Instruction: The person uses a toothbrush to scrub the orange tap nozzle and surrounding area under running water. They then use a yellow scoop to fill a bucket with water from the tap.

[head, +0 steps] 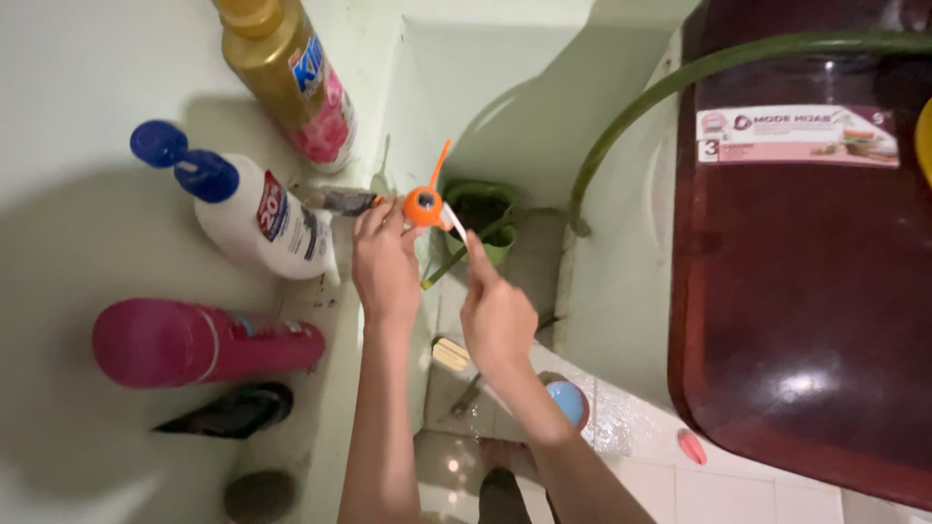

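Observation:
My left hand (385,264) holds a small orange round part (423,206) with thin orange and white arms sticking out of it. My right hand (495,311) is beside it, index finger stretched up to touch the white arm at the part's right side. Both hands are raised over a pale green ledge and a tiled floor. A dark brush-like piece (348,201) lies just left of my left fingers.
Bottles stand on the ledge (97,243): a gold one (286,73), a white one with blue cap (248,209), a pink one (199,342), a dark tube (233,410). A green hose (660,92) runs to a dark red tub (806,291). A green cup (485,213) sits below.

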